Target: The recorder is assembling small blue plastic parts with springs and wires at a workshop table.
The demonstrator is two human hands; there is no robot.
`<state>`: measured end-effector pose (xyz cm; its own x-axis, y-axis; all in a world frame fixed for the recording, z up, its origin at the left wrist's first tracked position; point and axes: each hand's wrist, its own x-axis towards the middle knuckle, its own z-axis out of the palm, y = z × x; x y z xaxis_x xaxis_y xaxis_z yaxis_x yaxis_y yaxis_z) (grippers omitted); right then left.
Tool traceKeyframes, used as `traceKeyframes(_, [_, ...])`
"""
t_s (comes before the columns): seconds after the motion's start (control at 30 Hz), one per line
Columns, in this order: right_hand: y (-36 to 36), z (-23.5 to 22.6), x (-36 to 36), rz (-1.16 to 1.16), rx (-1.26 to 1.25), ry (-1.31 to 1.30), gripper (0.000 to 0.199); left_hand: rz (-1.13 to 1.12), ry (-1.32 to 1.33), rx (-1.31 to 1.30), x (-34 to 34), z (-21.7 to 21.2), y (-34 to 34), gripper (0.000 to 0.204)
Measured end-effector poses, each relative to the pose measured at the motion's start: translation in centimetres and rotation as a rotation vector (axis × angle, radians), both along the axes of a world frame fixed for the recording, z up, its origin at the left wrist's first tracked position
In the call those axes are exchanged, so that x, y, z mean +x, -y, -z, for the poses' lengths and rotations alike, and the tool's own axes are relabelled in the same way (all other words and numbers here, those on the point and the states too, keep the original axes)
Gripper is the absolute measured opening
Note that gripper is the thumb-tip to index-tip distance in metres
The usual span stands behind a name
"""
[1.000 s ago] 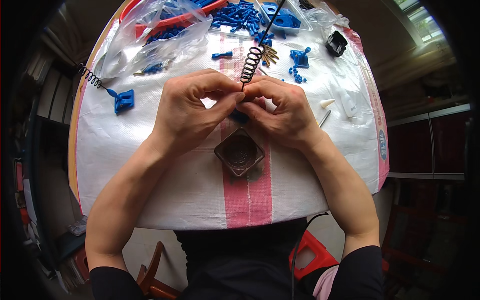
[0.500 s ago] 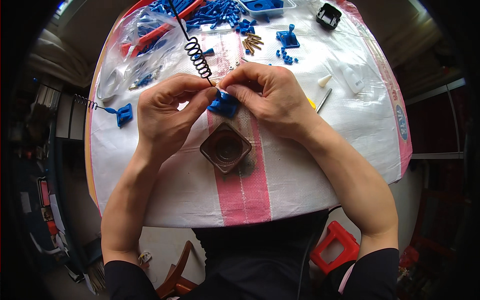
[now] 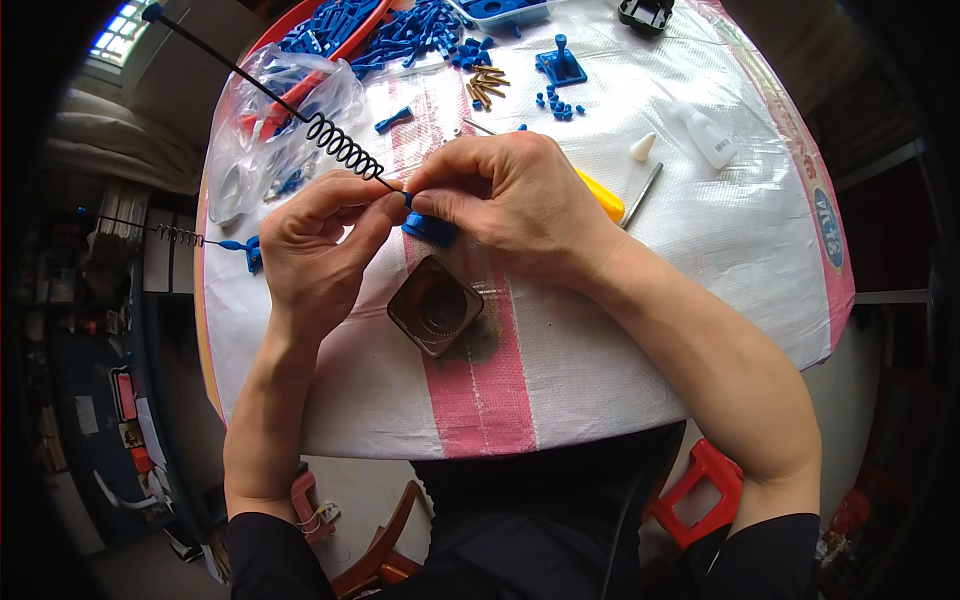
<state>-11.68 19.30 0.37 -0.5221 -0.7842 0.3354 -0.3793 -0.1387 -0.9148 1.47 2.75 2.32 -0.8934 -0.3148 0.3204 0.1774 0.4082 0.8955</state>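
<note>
My left hand [image 3: 325,235] is closed in a pinch at the lower end of a black coiled wire rod [image 3: 343,145]. The rod slants up to the far left and carries a small blue tip. Fingertips of my right hand [image 3: 515,195] pinch beside it, at the narrow top of a blue plastic base [image 3: 430,230]. The exact joint between wire and base is hidden by the fingers. Just below the hands stands a brown, square-rimmed cup [image 3: 436,306].
Loose blue parts [image 3: 410,38] and a red basin [image 3: 375,22] lie far left by a clear plastic bag [image 3: 250,140]. Brass pins [image 3: 486,85], a blue stand [image 3: 561,64], a yellow handle [image 3: 600,195] and a white bottle [image 3: 708,137] lie beyond and right. A finished-looking coil assembly [image 3: 225,243] sits at the left edge.
The wire rod has tipped over toward the left, and the blue base has turned with it. Both hands keep their pinch. The whole view has shifted a little.
</note>
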Motion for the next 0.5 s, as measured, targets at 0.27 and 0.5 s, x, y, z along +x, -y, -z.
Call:
traceKeyframes(0.27, [0.18,0.06,0.20,0.058,-0.038,-0.192,0.014,0.000,-0.015,-0.007,-0.06,0.07,-0.11,0.013])
traceKeyframes(0.5, [0.19,0.67,-0.20,0.066,-0.059,-0.194,0.011,-0.011,-0.014,-0.054,-0.02,0.04,-0.20,0.013])
